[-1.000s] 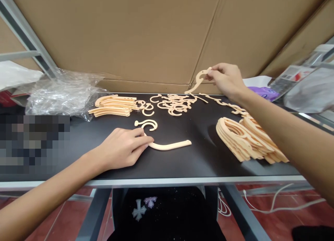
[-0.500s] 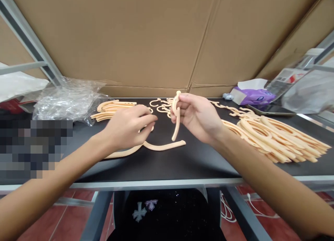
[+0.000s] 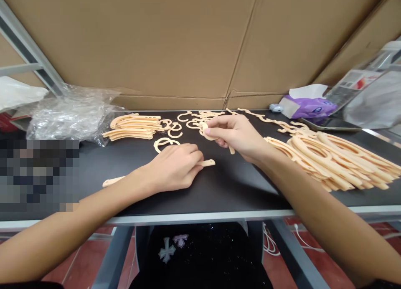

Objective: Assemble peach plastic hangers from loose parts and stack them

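Black bench [image 3: 238, 188]: large heap of peach plastic hanger bodies [image 3: 332, 157] at right; smaller stack [image 3: 133, 127] rear left. Left hand [image 3: 173, 170] presses flat, fingers together, on curved hanger arm [image 3: 207, 163] at centre. Right hand [image 3: 238, 134] pinches hook piece [image 3: 205, 130] just above, near loose hooks [image 3: 200, 117].

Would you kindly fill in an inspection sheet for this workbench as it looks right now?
Surface: black tabletop, metal edge.
Job's things: curved hanger arm flat under the left hand; hanger piece pinched in the right hand; loose hook by the left hand.
Clutter: arm stack, hook pile, large hanger stack, plastic bag, tissue pack, phone.
Grippers: left hand pressing down; right hand gripping.
Cables: white cable below table.
Surroundings: cardboard wall, red floor tiles.
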Available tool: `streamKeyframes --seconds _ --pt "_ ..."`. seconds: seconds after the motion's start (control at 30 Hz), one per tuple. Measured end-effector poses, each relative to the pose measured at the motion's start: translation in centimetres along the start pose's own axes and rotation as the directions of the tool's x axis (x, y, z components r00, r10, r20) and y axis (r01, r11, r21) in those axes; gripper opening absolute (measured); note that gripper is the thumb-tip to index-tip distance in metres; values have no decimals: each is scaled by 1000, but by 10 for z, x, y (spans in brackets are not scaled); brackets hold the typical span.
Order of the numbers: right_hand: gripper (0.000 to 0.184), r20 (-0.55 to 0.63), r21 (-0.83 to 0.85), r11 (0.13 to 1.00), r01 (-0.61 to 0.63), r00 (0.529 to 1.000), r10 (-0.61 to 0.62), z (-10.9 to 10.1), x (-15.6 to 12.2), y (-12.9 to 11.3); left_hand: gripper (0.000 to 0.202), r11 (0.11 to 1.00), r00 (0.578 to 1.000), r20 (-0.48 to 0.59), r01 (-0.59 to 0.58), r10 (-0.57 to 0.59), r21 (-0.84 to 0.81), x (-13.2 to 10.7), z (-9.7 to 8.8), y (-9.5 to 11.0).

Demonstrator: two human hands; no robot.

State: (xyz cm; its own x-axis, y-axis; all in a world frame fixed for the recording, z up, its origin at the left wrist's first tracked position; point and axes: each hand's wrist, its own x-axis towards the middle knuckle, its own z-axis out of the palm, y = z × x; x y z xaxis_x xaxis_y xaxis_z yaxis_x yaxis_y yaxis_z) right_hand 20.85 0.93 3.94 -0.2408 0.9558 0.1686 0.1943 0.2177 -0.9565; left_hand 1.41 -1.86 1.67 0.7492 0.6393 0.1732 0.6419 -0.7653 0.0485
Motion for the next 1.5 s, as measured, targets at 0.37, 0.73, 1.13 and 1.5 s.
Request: streamKeyframes --seconds 0.37,0.73,1.13,1.5 --pt "21 235 -609 780 146 972 2 -16 -6 -4 16 992 993 39 105 -107 66 1 -9 1" --pt "19 420 -674 724 149 883 210 -18 -6 -6 19 991 994 -2 106 -107 -84 -4 -7 -7" --pt "17 469 -670 723 167 850 239 -19 -1 -1 17 972 996 -2 86 -89 -218 0 -2 -15" --pt "21 425 -712 680 173 878 222 -18 -3 4 15 963 998 4 66 -67 -261 2 -3 -18"
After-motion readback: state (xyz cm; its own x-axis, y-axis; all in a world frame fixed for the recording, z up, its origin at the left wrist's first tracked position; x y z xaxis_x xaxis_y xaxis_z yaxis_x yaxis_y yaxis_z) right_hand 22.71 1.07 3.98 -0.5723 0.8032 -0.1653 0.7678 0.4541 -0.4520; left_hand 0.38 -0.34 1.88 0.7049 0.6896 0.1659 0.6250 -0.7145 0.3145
